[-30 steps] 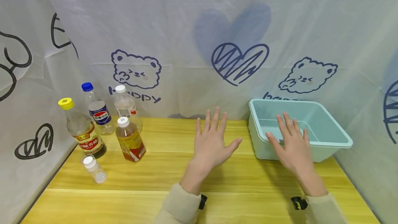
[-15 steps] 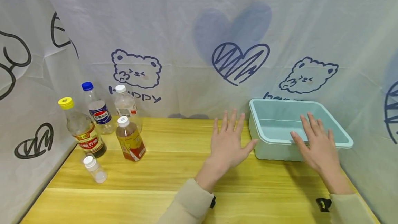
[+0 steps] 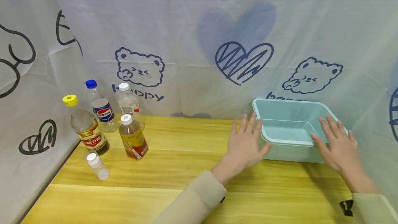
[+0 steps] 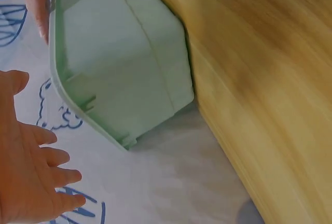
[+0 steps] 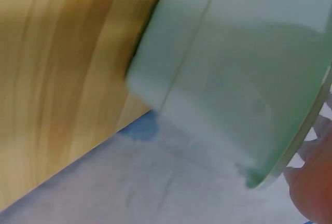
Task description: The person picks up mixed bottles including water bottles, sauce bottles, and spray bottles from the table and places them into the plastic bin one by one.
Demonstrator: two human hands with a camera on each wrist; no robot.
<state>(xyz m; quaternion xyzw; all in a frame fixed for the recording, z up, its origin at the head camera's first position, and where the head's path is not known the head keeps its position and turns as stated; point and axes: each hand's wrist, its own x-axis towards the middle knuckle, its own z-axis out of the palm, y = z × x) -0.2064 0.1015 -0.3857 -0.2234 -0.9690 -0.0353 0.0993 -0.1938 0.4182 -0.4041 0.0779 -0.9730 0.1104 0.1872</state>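
A light teal plastic bin (image 3: 290,152) stands at the back right of the wooden table. My left hand (image 3: 247,146), fingers spread and straight, is at the bin's left end and overlaps its rim in the head view. In the left wrist view that hand (image 4: 28,175) shows apart from the bin wall (image 4: 116,53). My right hand (image 3: 340,149) is spread over the bin's front right corner. The right wrist view has the bin's wall (image 5: 228,84) large, with part of the right hand (image 5: 316,180) just beyond the rim. Neither hand holds anything.
At the left stand a yellow-capped sauce bottle (image 3: 90,137), a blue-capped Pepsi bottle (image 3: 104,112), a clear white-capped bottle (image 3: 129,106), a tea bottle (image 3: 133,139) and a small white-capped jar (image 3: 98,167). A printed cloth (image 3: 186,37) hangs behind the table (image 3: 180,161).
Both hands have moved to the right, the left one reaching the bin's left end and the right one its right side. The bin and bottles stay put; the head view shifts slightly.
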